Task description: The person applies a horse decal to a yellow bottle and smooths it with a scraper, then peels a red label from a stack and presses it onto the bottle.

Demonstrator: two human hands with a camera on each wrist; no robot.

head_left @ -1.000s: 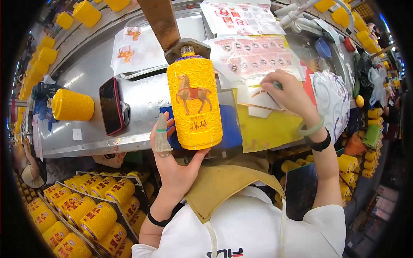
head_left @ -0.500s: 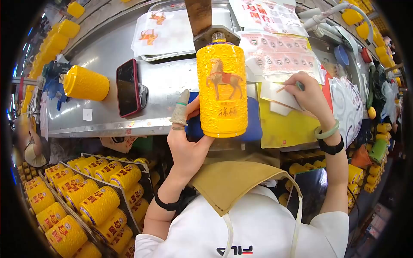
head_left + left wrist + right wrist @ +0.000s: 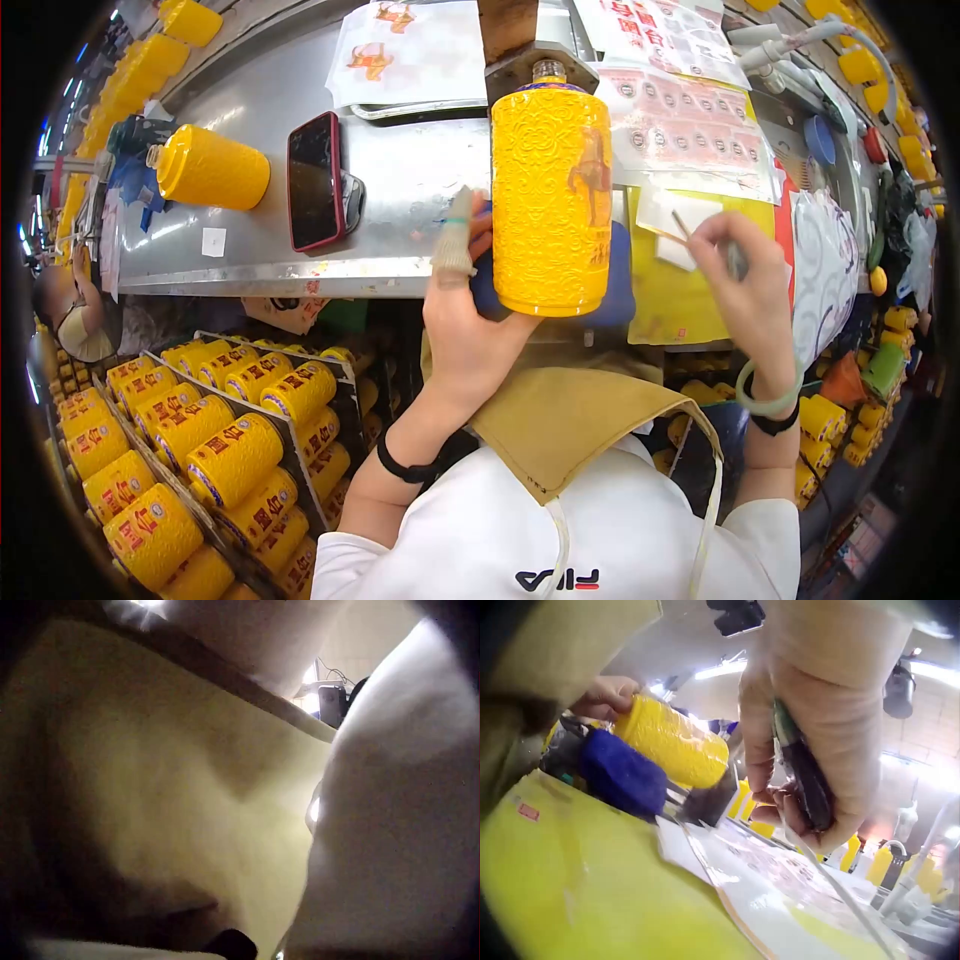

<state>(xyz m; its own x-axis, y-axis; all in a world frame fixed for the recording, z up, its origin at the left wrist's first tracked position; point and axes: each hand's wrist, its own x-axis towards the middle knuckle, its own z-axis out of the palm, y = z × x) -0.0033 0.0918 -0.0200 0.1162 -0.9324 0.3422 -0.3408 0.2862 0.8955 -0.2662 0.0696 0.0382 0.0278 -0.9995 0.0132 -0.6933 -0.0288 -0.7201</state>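
Observation:
A yellow embossed bottle (image 3: 550,205) stands with its neck at a metal bracket (image 3: 540,68); a brown horse picture shows on its right side. My left hand (image 3: 468,335) grips its base, thumb at the bottom edge and fingers along the left side. A whitish fabric finger cover (image 3: 455,240) with a green band sits on one finger. My right hand (image 3: 745,275) holds a slim dark green-and-black tool (image 3: 806,769) of unclear kind. Its fingertips are over a white card (image 3: 680,220) with a thin brown strip (image 3: 670,237). Blurred close surfaces fill the left wrist view.
A phone (image 3: 315,180) and another yellow bottle (image 3: 215,168) are on the metal table's left. Printed sheets (image 3: 690,125) and a tray with horse decals (image 3: 410,55) lie behind. A yellow mat (image 3: 670,310) is under the card. Racks of yellow bottles (image 3: 235,450) stand below left.
The bottle has turned, so the horse picture has gone from facing front to its right side. My right hand has drawn back a little from the white card. The head view has shifted.

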